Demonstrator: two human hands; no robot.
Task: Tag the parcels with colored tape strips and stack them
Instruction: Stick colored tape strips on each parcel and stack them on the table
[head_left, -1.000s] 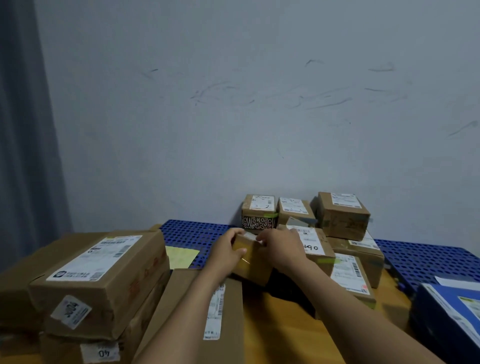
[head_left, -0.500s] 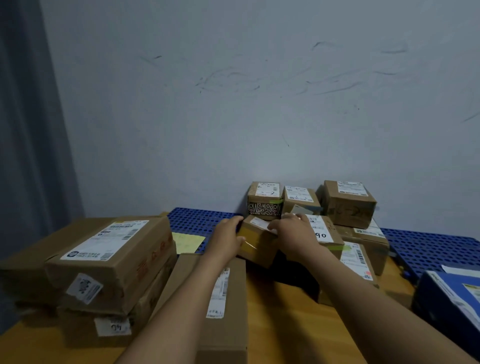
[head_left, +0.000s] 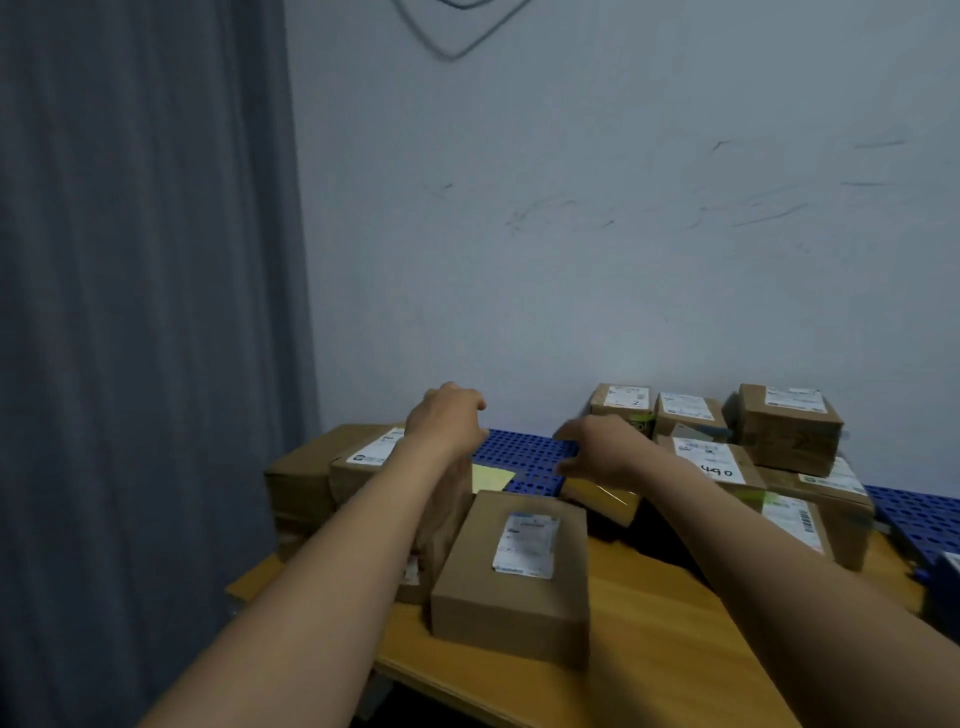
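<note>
A small brown parcel (head_left: 597, 496) with shiny tape lies at the edge of the blue perforated board (head_left: 519, 452). My right hand (head_left: 605, 449) hovers just above it with fingers spread toward the left and grips nothing. My left hand (head_left: 447, 421) is raised above the large parcels on the left (head_left: 311, 478), fingers hanging loosely curled and empty. To the right stands a pile of tagged parcels: one marked "490" (head_left: 711, 460), another (head_left: 787, 428) beside it, and two small ones (head_left: 621, 402) by the wall. Both hands are blurred.
A long brown parcel (head_left: 511, 577) with a white label lies on the wooden table (head_left: 649, 649) between my forearms. A yellow sheet (head_left: 491, 477) rests on the blue board. A grey curtain (head_left: 145, 312) hangs at the left. A blue box (head_left: 945, 577) sits at the right edge.
Both hands have let go of the small parcel, which now lies on the board's edge. My left hand has lifted up and left; the view has swung left.
</note>
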